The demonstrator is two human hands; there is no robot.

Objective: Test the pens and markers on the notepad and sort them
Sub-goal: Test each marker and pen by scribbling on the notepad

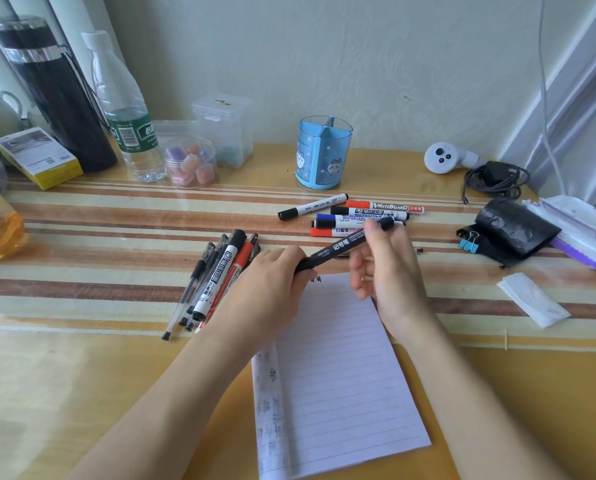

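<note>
The black marker (341, 245) is held in the air just over the far edge of the notepad (341, 375), slanting up from left to right. The left hand (272, 282) is wrapped round its lower end; the right hand (386, 268) pinches its upper end between thumb and forefinger, the other fingers loosely curled beneath. Both hands are grasping it. Whether the cap is on I cannot tell.

The notepad lies flat on the table (82, 375), a blank lined page up, with a few dark marks at its far edge, partly hidden by the hands.

Just left of the notepad lies a pile of pens (217, 271) and markers, side by side. Beyond the notepad lie the whiteboard markers (362, 216) in red, black and blue, in a close row, and one lone marker (312, 206) near them to the left. Farther beyond stands a blue holder (324, 152), divided into compartments.

Right of the notepad lie a folded paper (532, 299) and, farther off, a black pouch (514, 230) with blue clips (469, 241) beside it.
</note>
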